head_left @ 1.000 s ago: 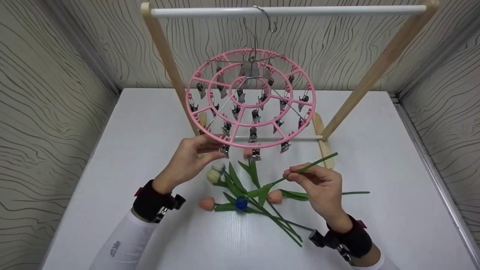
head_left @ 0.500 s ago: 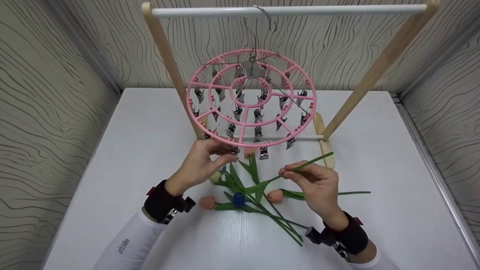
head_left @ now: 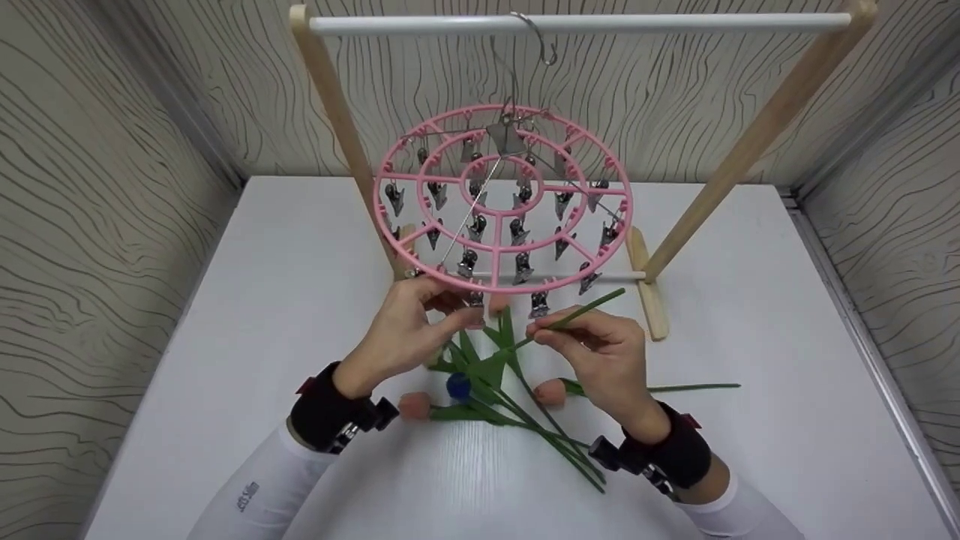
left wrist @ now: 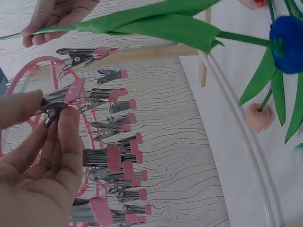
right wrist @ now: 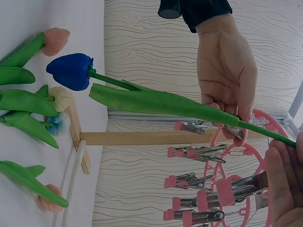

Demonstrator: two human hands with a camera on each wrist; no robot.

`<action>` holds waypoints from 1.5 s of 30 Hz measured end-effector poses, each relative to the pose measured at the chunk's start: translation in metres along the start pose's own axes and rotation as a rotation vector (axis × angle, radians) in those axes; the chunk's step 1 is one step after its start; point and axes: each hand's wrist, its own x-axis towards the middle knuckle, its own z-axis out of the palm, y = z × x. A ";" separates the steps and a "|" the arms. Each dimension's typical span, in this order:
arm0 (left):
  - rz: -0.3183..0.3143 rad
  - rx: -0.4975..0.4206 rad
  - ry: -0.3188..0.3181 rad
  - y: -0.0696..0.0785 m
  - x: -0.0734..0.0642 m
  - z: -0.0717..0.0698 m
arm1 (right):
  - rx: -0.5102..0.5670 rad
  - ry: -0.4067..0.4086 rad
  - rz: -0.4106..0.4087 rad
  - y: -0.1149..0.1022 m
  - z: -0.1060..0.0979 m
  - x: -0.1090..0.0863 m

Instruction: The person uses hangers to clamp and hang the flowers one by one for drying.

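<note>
A pink round clip hanger (head_left: 495, 289) carries several metal clips with pink tips. My left hand (head_left: 405, 326) is at its near rim, thumb and fingertips pinching one clip (left wrist: 74, 91), seen closest in the left wrist view. In my right hand (head_left: 606, 352) is the green stem of an artificial blue tulip (right wrist: 71, 71), pinched near its end. The tulip's bloom points down and left, toward the table, and its leaf (right wrist: 156, 102) passes in front of the left fingertips in the right wrist view. The stem end rises just right of the held clip.
On the white table (head_left: 247, 337) lie several more artificial tulips, among them a peach one (head_left: 415, 406), another peach tulip (head_left: 551, 392) and a cream one (right wrist: 60, 98). A wooden stand with a white top bar (head_left: 675, 22) bears the hanger. Patterned walls (head_left: 202, 45) surround the table.
The left hand has moved right along the hanger's near rim, and the hanger has turned slightly with it. The right hand has brought the blue tulip left and up, closer to the left hand.
</note>
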 end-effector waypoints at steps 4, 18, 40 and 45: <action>0.000 -0.007 0.001 0.000 -0.002 0.002 | -0.026 0.005 -0.011 -0.002 0.007 0.007; 0.095 0.000 -0.012 0.003 -0.004 0.007 | -0.226 0.026 -0.084 -0.004 0.014 0.018; 0.084 -0.070 0.014 -0.003 -0.004 0.010 | -0.252 -0.005 -0.078 -0.005 0.019 0.021; 0.092 -0.046 0.022 -0.003 -0.004 0.012 | -0.258 -0.014 -0.092 -0.008 0.020 0.024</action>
